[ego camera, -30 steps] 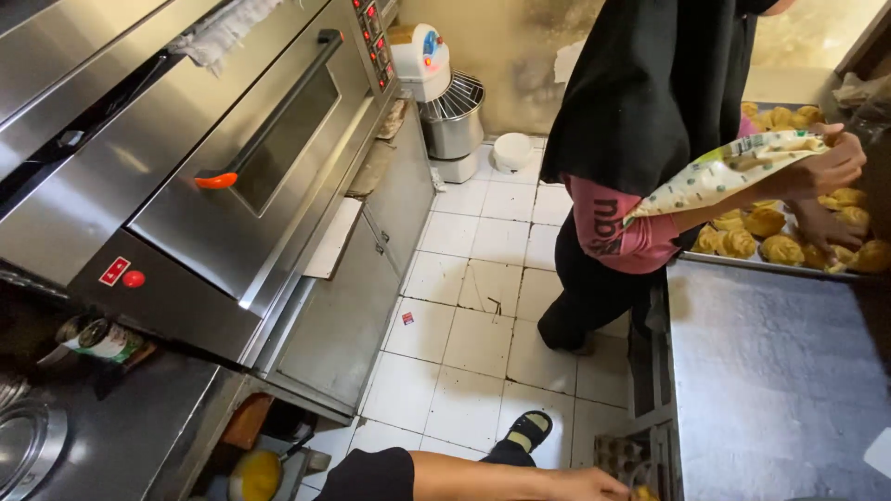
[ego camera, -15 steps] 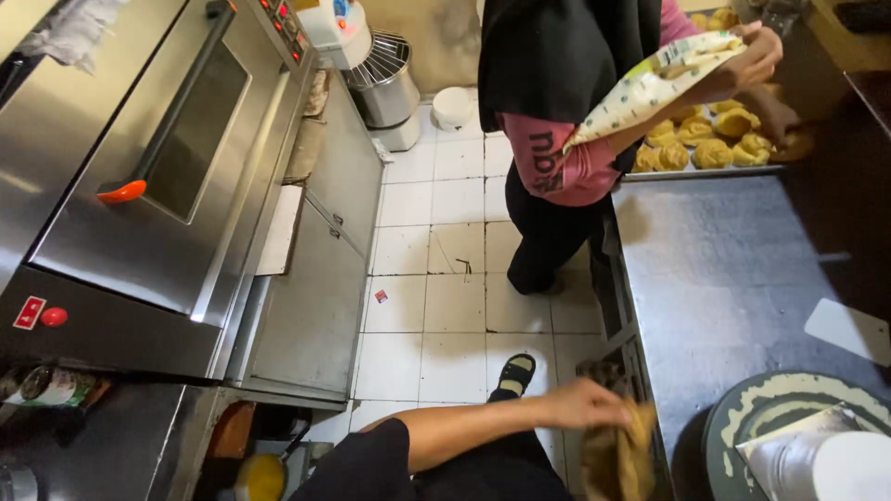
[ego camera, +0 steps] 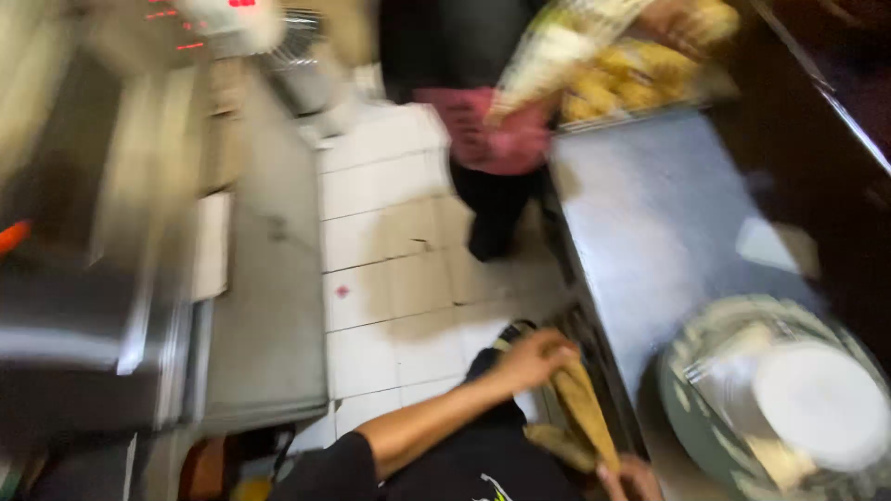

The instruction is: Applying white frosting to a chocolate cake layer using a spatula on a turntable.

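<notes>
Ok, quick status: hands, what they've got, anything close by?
Left hand gripping a tan cloth. Right hand at the cloth's lower end, grip unclear. Steel counter alongside; another person stands ahead with a tray of pastries.

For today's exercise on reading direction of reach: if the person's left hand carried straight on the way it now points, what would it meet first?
The left hand, closed on a yellowish cloth, points right toward the steel counter. Its near edge would likely come first, before the round patterned plate. Blur makes depth uncertain.
</notes>
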